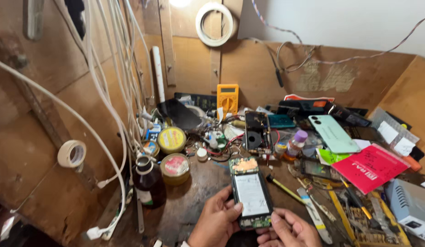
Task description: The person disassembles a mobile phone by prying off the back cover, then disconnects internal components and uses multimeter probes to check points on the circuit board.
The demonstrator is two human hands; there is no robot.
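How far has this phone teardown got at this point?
Done: the opened phone has its back cover off, with the battery and the circuit boards at both ends bare. In hand: the left hand grips its lower left edge, and the right hand touches its bottom end. Left: nothing shows reassembly; a pale green back cover lies apart on the cluttered bench.

Both hands, the left hand [217,222] and right hand [288,228], run off the bottom edge; the opened phone's [250,194] lower corner hides behind fingers. The grey box [411,206] is cropped at right.
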